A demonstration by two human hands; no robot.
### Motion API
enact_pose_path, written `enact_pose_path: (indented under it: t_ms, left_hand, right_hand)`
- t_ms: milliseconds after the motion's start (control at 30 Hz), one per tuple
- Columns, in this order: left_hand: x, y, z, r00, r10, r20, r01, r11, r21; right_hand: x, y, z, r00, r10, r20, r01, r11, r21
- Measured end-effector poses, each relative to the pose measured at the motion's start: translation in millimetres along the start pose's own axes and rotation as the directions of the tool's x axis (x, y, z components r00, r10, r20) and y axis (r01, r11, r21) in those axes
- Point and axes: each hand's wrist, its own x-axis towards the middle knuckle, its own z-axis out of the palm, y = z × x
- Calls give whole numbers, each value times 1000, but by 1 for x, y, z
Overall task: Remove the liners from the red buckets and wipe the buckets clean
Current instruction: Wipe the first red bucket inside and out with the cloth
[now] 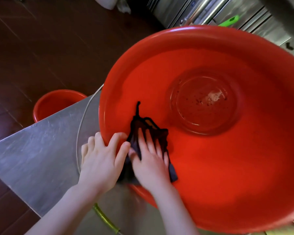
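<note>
Big red bucket (227, 175) fills the view, tipped with its mouth toward you and resting on the steel table (46, 150). Dark specks sit on its round bottom, up and right of your hands. A second red bucket (54, 102) stands on the tiled floor (41, 48), up-left of your grip, behind the table edge. Your left hand (98, 160) clamps the big bucket's near rim, fingers curled over it. Your right hand (149, 161), just beside it, lies flat with fingers spread, pressing a dark cloth (143, 126) against the inner wall. A yellow-green hose (105, 219) lies below your wrists.
</note>
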Motion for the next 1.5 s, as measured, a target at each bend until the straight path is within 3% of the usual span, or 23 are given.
enact_pose_path:
  t_ms: [67, 167, 267, 300, 367, 433, 500, 633, 700, 767, 833, 867, 933, 1033, 1133, 1267, 1367, 1500]
  left_hand:
    - [0, 0, -1, 1000, -16, 2, 16, 1000, 8]
    - [-2, 5, -4, 997, -45, 61, 47, 998, -38]
    - [-4, 11, -19, 982, -130, 138, 157, 966, -204]
    - [-7, 12, -25, 987, -122, 105, 141, 971, -195]
    - [-8, 14, -44, 992, 14, -124, -23, 997, -76]
    - [5, 13, -62, 919, 197, -342, -176, 980, 92]
    - [29, 10, -78, 856, 306, -416, -238, 949, 208]
    - [53, 8, -77, 888, 392, -241, -369, 919, 137]
    - [47, 7, -68, 905, 377, -197, -360, 926, 113]
    - [38, 6, -60, 918, 353, -180, -349, 935, 59]
    - [29, 4, -56, 941, 289, -177, -298, 954, -26]
    - [25, 3, -55, 950, 252, -184, -268, 961, -70]
    - [15, 5, -51, 957, 216, -195, -244, 961, -130]
    - [-7, 9, -39, 953, 239, -186, -265, 956, -126]
    - [-22, 3, -22, 946, 269, -182, -288, 953, -91]
    - [-17, -12, -5, 945, 226, -238, -274, 942, -193]
    - [-18, -21, 4, 960, 149, -238, -222, 922, -316]
    - [-22, -25, 7, 973, 98, -209, -182, 883, -432]
  right_hand:
    - [36, 10, -6, 994, 107, -28, -106, 994, 35]
    - [95, 24, -15, 940, 336, 60, -341, 929, 144]
    - [123, 33, -17, 929, 357, 103, -370, 913, 174]
    - [126, 35, -16, 935, 340, 99, -352, 922, 162]
    - [126, 37, -13, 946, 311, 85, -320, 939, 126]
    - [126, 40, -14, 956, 281, 86, -289, 951, 107]
    - [122, 45, -16, 969, 232, 81, -238, 968, 84]
    - [104, 51, -16, 992, 113, 54, -115, 992, 47]
    - [86, 46, -20, 995, 31, 93, -33, 999, 23]
    - [54, 39, -23, 982, -145, 120, 150, 988, -33]
    - [9, 32, -25, 941, -331, 69, 338, 935, -113]
    - [-9, 30, -26, 933, -356, 46, 359, 922, -144]
    - [-20, 30, -28, 955, -291, 53, 296, 942, -161]
    - [13, 35, -25, 994, -39, 100, 46, 996, -72]
    - [65, 36, -20, 974, 183, 130, -193, 978, 72]
    - [102, 33, -18, 948, 310, 69, -313, 949, 37]
    - [84, 24, -14, 974, 218, 61, -217, 976, -26]
    - [1, -19, 10, 993, -112, -37, 114, 992, 52]
